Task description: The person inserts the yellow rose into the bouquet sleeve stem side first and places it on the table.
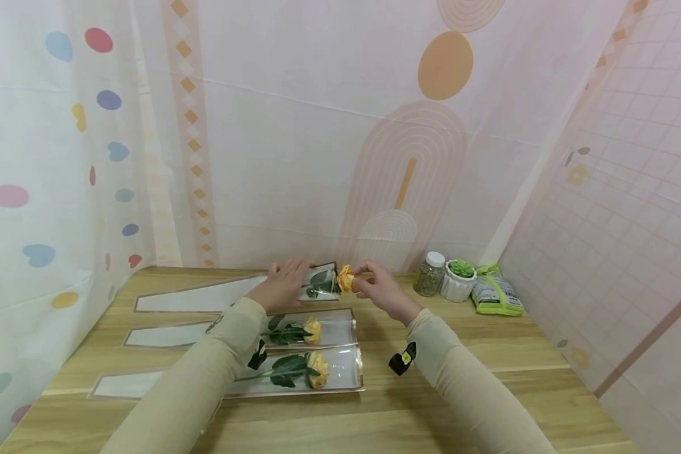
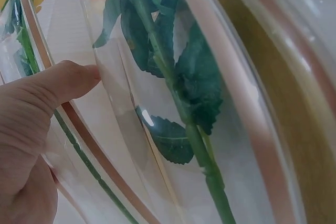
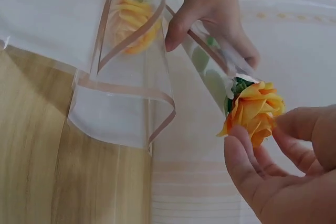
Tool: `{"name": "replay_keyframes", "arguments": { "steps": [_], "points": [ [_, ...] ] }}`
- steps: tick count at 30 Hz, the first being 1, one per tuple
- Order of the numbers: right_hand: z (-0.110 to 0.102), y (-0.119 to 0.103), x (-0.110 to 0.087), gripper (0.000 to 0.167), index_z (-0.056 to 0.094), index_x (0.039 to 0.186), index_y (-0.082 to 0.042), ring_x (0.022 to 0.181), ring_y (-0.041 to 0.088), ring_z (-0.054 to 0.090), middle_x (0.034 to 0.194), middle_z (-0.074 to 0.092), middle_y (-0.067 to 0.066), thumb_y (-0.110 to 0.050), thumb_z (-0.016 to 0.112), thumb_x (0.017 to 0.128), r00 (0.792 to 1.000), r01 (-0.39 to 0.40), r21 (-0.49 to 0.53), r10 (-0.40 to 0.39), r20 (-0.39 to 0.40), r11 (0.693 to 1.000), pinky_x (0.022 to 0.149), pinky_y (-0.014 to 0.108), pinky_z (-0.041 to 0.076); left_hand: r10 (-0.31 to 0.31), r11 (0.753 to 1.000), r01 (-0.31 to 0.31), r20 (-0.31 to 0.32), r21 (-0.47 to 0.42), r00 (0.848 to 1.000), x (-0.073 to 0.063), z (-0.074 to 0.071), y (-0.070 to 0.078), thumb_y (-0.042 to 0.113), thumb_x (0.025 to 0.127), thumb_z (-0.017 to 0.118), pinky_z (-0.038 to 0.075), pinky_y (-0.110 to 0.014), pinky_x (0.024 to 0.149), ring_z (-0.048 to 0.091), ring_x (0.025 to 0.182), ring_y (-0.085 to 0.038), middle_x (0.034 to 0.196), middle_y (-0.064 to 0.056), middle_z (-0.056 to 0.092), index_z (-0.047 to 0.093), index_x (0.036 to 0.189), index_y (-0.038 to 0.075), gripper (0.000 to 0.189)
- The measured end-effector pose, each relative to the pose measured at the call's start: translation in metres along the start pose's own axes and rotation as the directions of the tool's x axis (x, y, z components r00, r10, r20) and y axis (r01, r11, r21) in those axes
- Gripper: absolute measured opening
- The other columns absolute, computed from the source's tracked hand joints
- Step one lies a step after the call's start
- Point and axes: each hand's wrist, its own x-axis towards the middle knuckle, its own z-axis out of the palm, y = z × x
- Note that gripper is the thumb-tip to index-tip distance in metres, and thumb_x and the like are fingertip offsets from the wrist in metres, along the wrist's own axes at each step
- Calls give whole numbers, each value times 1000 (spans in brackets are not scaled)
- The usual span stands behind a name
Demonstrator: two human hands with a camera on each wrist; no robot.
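At the back of the table, my right hand (image 1: 379,291) pinches the petals of a yellow rose (image 3: 257,109) between thumb and fingers. The bloom sticks out of the open end of a clear flower sleeve (image 1: 238,295) with a dark edge; its green leaves (image 1: 320,284) and stem lie inside. My left hand (image 1: 282,282) lies across this sleeve and holds it just behind the bloom, thumb on the near side. Closer to me lie two more sleeves, the middle one (image 1: 340,325) and the front one (image 1: 345,372), each with a yellow rose inside.
To the right, by the back curtain, stand a lidded glass jar (image 1: 429,277) and a small succulent in a white pot (image 1: 458,287). A green and grey packet (image 1: 495,291) lies beside them. Patterned curtains (image 1: 295,157) enclose the wooden table (image 1: 465,366).
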Motion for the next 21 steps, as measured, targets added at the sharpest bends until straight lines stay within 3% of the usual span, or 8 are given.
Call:
{"name": "replay_keyframes", "arguments": {
  "steps": [6, 12, 21],
  "points": [
    [2, -1, 2, 14, 58, 112, 3, 98, 28, 67, 117, 58, 18, -7, 60, 101, 999, -38, -8, 37, -28, 999, 89, 46, 56, -13, 1000, 14, 16, -15, 1000, -1, -3, 4, 15, 82, 86, 31, -53, 91, 42, 127, -36, 145, -17, 42, 35, 150, 6, 86],
    [4, 2, 1, 32, 46, 123, 4, 98, 28, 67, 121, 56, 21, -1, 65, 97, 994, -59, 3, 59, -92, 998, 88, 41, 55, 2, 1000, -2, 10, -17, 1000, 0, 1, 6, 18, 82, 86, 30, -48, 87, 42, 121, -31, 143, -14, 44, 36, 149, 9, 85],
    [6, 2, 2, 10, 66, 105, 0, 99, 25, 68, 110, 65, 12, -3, 68, 95, 995, -48, -109, 39, -87, 993, 85, 37, 55, -3, 1000, 3, 13, -19, 1000, -1, 2, 6, 19, 82, 87, 29, -49, 90, 41, 126, -31, 145, -13, 42, 33, 150, 11, 87]
  ]
}}
